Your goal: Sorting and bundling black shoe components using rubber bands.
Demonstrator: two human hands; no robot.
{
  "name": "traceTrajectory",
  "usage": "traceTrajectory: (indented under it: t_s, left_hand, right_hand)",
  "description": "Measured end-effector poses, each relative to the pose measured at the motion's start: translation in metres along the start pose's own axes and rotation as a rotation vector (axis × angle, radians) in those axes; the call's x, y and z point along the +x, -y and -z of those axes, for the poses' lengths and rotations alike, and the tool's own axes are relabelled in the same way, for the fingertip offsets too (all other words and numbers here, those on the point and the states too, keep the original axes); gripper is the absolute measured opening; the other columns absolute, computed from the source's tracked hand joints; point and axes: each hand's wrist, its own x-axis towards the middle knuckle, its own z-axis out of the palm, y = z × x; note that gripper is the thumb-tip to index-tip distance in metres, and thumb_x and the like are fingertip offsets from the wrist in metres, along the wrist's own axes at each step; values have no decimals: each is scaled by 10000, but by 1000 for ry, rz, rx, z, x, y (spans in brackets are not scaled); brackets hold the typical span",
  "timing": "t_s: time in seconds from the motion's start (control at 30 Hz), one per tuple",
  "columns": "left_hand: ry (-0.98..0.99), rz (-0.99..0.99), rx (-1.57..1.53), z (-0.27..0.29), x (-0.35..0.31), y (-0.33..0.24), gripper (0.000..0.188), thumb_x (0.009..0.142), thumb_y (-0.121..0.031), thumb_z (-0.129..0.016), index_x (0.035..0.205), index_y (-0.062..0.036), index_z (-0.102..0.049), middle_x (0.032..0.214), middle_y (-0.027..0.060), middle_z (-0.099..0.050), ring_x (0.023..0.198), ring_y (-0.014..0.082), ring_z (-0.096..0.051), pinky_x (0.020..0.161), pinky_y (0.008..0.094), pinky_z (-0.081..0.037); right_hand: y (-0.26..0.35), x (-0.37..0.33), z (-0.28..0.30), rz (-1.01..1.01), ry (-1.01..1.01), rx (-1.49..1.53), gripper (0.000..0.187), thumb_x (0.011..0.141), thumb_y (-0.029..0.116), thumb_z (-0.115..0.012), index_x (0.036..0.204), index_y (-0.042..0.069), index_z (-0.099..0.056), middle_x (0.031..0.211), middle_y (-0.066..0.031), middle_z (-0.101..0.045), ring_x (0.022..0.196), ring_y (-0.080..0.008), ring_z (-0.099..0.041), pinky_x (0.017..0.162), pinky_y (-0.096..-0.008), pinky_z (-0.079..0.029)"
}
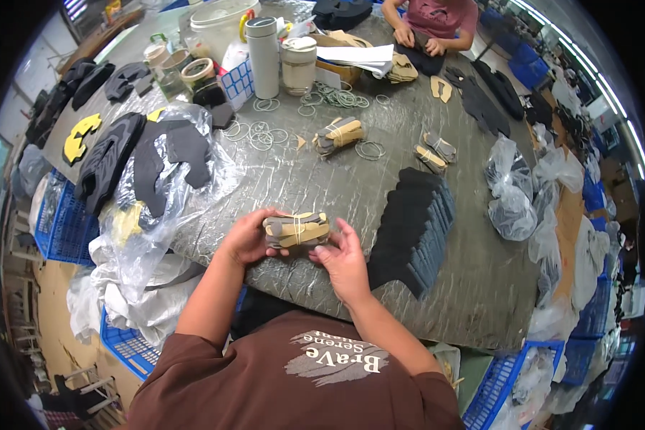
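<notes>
My left hand (249,236) is closed round the left end of a bundle of tan and grey cut pieces (296,229), which has pale rubber bands round its middle. At the bundle's right end is my right hand (342,259), its fingers apart and the fingertips close to the pieces. Whether they touch is hard to see. Just right of this hand lies a long overlapping row of black and blue-grey cut pieces (412,233). Beyond my hands, another banded bundle (338,136) lies on the table, with smaller tan and grey bundles (431,158) farther right.
Loose rubber bands (337,97) lie near a grey bottle (263,57) and a lidded jar (299,66). Black pieces (186,150) rest on clear plastic at left. A co-worker's hands (419,41) handle dark material at the far side. Knotted plastic bags (511,190) line the right edge.
</notes>
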Motion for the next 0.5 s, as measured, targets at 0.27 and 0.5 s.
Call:
traceTrajectory:
  t_s: [0.27,0.5]
  left_hand:
    - [-425,-338,806,-3,-14,2,306,934,-290,-488,1001,-7,-583,876,100,-646,635,191,-605,494,258,-460]
    - [-62,-949,1496,-50,-36,-2,298,652,-9,-721,938,-52,-647,985,84,-618,946,274,-546,812,375,-446]
  right_hand:
    - [1,-3,6,-53,15,31,497,830,-37,-621,1285,34,-435,1155,-89,-520,856,-119,-586,720,-239,-512]
    - [-22,-2,6,-15,-11,-27,396,864,42,-623,1215,35,-440,1062,-64,-533,715,-92,-595,599,-216,-495]
